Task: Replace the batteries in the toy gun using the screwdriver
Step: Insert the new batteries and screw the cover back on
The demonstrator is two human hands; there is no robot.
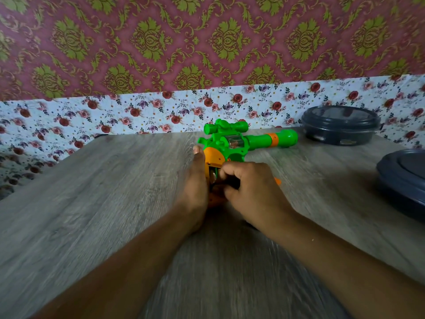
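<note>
Battery step – left hand (195, 180) flat against toy gun (232, 143) grip, right hand (250, 187) fingers curled at open compartment; pinched object unclear – seat cell next.

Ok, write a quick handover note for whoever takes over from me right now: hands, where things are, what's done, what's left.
Left hand: open, flat against the toy gun's orange grip, steadying it on the table.
Right hand: fingers curled at the open battery compartment; what they hold is hidden.
Done: compartment cover appears off.
Left: finish the battery swap, refit and screw the cover. Screwdriver not in view.
</note>
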